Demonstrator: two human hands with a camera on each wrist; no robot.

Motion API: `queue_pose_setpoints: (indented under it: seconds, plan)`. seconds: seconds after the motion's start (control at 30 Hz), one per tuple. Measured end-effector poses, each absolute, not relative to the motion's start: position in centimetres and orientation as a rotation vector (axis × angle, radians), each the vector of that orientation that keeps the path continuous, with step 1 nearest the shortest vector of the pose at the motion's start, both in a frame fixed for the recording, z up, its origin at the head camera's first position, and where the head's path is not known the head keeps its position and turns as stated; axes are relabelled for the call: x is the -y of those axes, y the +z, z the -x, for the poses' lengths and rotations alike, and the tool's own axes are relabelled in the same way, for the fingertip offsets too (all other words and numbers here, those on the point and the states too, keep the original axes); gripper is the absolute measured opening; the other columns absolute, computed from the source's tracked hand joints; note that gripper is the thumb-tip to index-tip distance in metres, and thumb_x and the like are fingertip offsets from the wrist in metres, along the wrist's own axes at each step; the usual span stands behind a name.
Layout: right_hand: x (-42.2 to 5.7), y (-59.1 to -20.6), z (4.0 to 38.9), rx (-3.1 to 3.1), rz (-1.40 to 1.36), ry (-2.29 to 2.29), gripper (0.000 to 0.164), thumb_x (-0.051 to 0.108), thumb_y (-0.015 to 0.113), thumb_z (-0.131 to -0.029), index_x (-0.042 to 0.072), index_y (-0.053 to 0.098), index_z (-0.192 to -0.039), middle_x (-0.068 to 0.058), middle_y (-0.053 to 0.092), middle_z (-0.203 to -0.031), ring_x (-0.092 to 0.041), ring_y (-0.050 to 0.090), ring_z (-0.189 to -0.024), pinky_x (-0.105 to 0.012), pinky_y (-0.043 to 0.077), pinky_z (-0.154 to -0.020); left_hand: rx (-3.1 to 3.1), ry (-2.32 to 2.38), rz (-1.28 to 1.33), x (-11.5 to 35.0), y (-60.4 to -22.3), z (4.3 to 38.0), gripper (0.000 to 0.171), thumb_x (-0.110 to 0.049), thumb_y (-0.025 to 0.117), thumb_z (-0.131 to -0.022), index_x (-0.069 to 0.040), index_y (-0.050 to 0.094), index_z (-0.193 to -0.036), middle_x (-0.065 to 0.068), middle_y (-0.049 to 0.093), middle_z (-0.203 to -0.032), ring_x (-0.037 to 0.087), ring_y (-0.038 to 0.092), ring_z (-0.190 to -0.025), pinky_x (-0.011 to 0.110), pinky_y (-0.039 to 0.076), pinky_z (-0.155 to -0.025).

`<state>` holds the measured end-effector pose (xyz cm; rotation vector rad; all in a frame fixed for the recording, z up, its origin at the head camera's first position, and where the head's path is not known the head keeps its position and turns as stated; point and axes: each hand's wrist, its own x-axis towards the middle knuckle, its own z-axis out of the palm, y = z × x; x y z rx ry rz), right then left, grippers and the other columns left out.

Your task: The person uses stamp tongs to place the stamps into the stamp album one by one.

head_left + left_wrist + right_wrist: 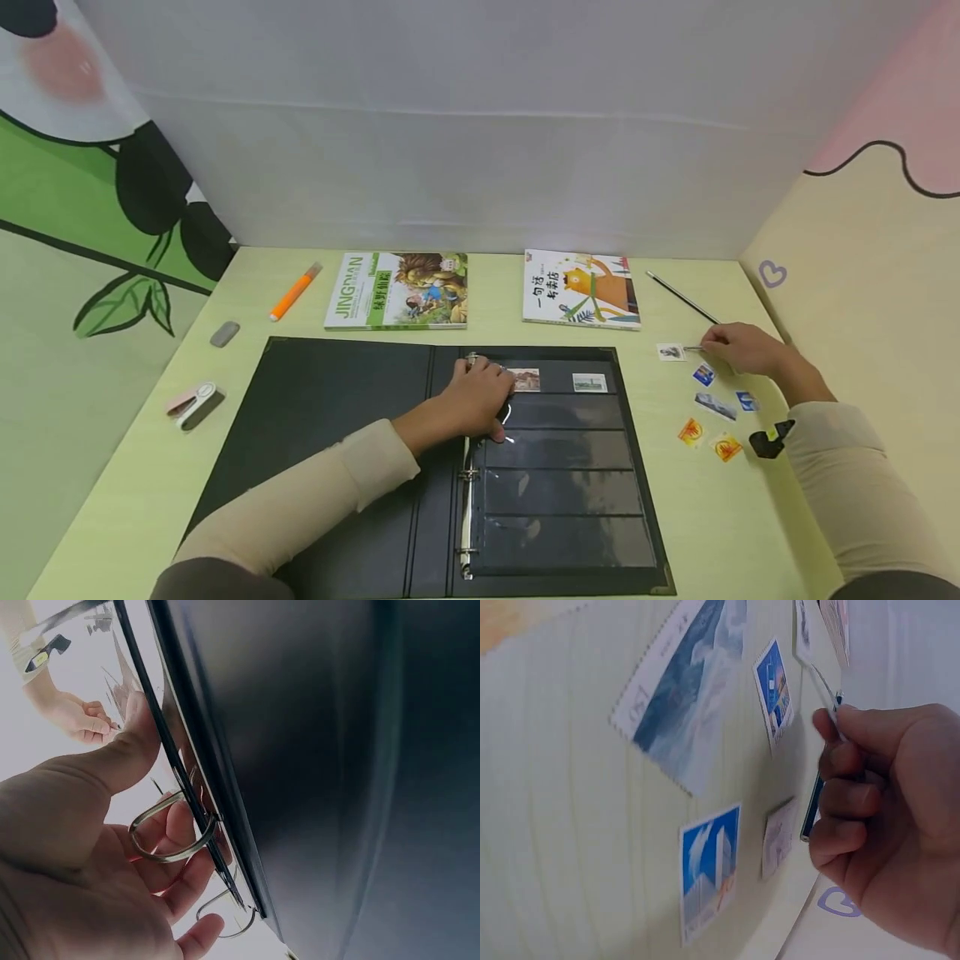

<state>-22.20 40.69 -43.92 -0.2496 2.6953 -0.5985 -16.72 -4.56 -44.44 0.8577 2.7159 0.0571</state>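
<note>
My right hand (738, 348) pinches metal tweezers (826, 684) between thumb and fingers. The tips reach the edge of a pale stamp (671, 352) on the table beside the album. My left hand (474, 398) rests over the top of the black stamp album (352, 417), fingers at the inner edge of its pocket page (562, 492). In the left wrist view, metal rings (172, 855) stand in front of those fingers. Two stamps sit in the page's top row: a reddish one (527, 380), partly behind my left fingers, and a greenish one (590, 383).
Several loose stamps, including a blue one (703, 374) and an orange one (691, 432), lie below my right hand. A dark pen (681, 296) lies behind it. Two books (397, 292) lie along the back; an orange marker (296, 292), eraser (225, 334) and stapler (197, 405) are left.
</note>
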Motion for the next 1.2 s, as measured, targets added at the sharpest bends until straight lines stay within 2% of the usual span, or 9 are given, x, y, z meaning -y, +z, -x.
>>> queue_pose_setpoints:
  seconds: [0.23, 0.43, 0.63, 0.8, 0.93, 1.2]
  plan:
    - [-40.2, -43.7, 22.3, -2.737, 0.290, -0.586, 0.024, 0.023, 0.047, -0.101, 0.005, 0.062, -0.103, -0.007, 0.057, -0.086, -0.014, 0.045, -0.073, -0.029, 0.038, -0.061, -2.702, 0.055, -0.861, 4.4, -44.3, 16.9, 0.061, -0.050, 0.084, -0.065, -0.022, 0.056, -0.111, 0.000, 0.059, -0.114, 0.021, 0.043, -0.105, 0.047, 0.030, -0.096]
    - [-40.0, -44.4, 22.3, -2.691, 0.270, -0.628, 0.027, 0.025, 0.047, -0.101, 0.004, 0.064, -0.104, -0.005, 0.060, -0.087, -0.012, 0.047, -0.073, -0.027, 0.039, -0.061, -2.678, 0.061, -0.872, 4.5, -43.9, 17.1, 0.055, -0.049, 0.084, -0.065, -0.024, 0.055, -0.104, -0.001, 0.057, -0.109, 0.021, 0.042, -0.103, 0.047, 0.030, -0.093]
    - [-39.5, -45.3, 22.6, -2.698, 0.299, -0.673, 0.026, 0.028, 0.048, -0.101, 0.007, 0.064, -0.103, -0.004, 0.059, -0.081, -0.011, 0.049, -0.066, -0.026, 0.039, -0.058, -2.659, 0.093, -0.865, 4.6, -43.9, 17.1, 0.057, -0.049, 0.084, -0.065, -0.025, 0.053, -0.106, -0.001, 0.054, -0.111, 0.021, 0.042, -0.105, 0.047, 0.031, -0.093]
    - [-38.9, -44.6, 22.8, -2.763, 0.332, -0.657, 0.024, 0.026, 0.048, -0.101, 0.008, 0.063, -0.103, -0.007, 0.062, -0.089, -0.013, 0.049, -0.073, -0.027, 0.041, -0.063, -2.664, 0.124, -0.883, 4.6, -44.0, 17.0, 0.062, -0.050, 0.084, -0.065, -0.023, 0.052, -0.111, 0.000, 0.055, -0.109, 0.021, 0.042, -0.100, 0.046, 0.031, -0.090]
    - [-36.9, -43.5, 23.0, -2.783, 0.433, -0.692, 0.024, 0.025, 0.048, -0.101, 0.007, 0.064, -0.104, -0.009, 0.064, -0.093, -0.013, 0.048, -0.076, -0.027, 0.040, -0.069, -2.668, 0.145, -0.876, 4.8, -44.0, 17.0, 0.066, -0.049, 0.084, -0.064, -0.023, 0.052, -0.116, 0.001, 0.055, -0.112, 0.021, 0.041, -0.100, 0.046, 0.030, -0.091]
    - [-30.7, -42.4, 23.9, -2.686, 0.679, -0.736, 0.021, 0.022, 0.051, -0.100, 0.009, 0.067, -0.100, -0.009, 0.060, -0.082, -0.009, 0.042, -0.064, -0.027, 0.036, -0.061, -2.660, 0.202, -0.910, 5.1, -43.7, 16.7, 0.061, -0.046, 0.083, -0.068, -0.023, 0.054, -0.117, 0.002, 0.053, -0.119, 0.023, 0.042, -0.106, 0.049, 0.030, -0.095]
